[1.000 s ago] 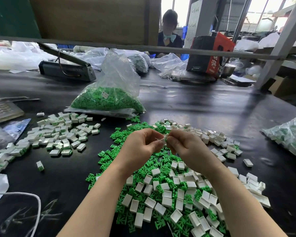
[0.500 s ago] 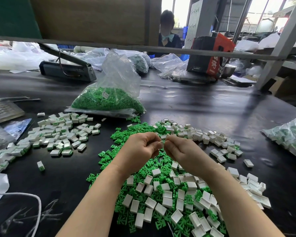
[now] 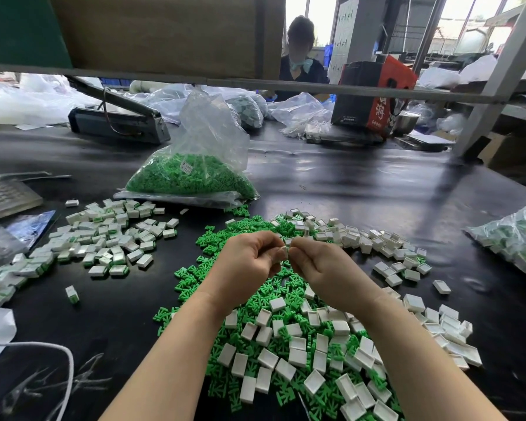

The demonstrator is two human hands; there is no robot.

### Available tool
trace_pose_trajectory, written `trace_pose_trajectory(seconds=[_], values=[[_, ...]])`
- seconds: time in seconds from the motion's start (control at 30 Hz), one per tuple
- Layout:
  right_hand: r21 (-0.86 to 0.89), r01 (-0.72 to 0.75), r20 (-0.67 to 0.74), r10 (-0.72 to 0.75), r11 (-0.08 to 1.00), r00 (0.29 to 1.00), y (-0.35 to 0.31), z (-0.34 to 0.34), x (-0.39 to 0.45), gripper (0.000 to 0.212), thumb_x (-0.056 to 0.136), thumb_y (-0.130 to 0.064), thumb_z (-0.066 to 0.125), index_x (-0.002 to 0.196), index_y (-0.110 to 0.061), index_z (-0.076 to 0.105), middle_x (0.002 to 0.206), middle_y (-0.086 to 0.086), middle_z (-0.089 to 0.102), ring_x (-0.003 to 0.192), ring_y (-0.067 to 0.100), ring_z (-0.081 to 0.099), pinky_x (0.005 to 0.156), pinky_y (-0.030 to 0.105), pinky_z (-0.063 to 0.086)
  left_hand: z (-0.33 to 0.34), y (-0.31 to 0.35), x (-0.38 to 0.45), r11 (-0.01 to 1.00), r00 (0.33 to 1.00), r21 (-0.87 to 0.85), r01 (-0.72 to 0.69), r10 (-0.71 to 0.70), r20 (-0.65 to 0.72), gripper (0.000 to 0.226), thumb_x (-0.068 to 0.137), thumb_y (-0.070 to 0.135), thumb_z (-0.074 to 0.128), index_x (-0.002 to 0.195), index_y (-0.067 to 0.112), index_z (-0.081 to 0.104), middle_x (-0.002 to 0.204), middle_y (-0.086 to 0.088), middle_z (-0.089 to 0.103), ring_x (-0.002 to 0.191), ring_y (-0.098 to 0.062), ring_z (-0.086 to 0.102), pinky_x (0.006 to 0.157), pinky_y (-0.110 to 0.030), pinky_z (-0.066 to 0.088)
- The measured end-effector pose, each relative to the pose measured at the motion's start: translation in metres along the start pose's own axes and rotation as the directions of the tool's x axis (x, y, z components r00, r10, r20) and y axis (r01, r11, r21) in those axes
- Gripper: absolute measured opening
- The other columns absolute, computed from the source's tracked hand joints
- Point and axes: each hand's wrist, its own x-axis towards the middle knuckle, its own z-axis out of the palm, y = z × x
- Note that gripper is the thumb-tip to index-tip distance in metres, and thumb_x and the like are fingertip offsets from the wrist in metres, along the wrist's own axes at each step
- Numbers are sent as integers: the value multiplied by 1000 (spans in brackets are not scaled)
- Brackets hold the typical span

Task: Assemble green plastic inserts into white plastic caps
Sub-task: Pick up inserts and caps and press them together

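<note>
fingers pinching white cap, both hands

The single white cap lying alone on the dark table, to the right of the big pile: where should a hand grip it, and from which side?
Judging by its shape, pinch the lone white cap across its two long side walls, coming from above. It lies flat, apart from the pile, so fingers have room on both sides.

Both forearms and hands are bare, with no sleeves or gloves.
</note>
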Motion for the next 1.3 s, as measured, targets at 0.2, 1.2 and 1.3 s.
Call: trace_pose_trajectory(seconds=[0.2,1.2,1.3], values=[[247,-64,66,49,967,997,-2,-4,-1,30,103,-18,46,75,-10,51,61,-2,49,58,13,42,59,33,36,-5,1,-1,995,1000,-93,-27,26,-13,21,88,7,68,83,27,72,69,11,69,66,1,62,66,-12,48],[938,-271,272,24,218,962,-10,10,-1,47,80,-43,60,103,-3,56,71,2,56,61,11,49,61,21,40,-10,14,-2,973,996,-216,-85,85,-12,29,76,27,69,98,10,78,81,7,54,83,-7,56,84,-23,46],[943,-279,279,26,181,960,-12,10,-2,39,81,-42,60,98,-7,62,73,2,58,63,11,51,62,20,45,-10,13,-2,968,998,-240,-68,66,-16,27,76,29,68,96,14,78,81,7,55,84,-9,58,87,-28,48]])
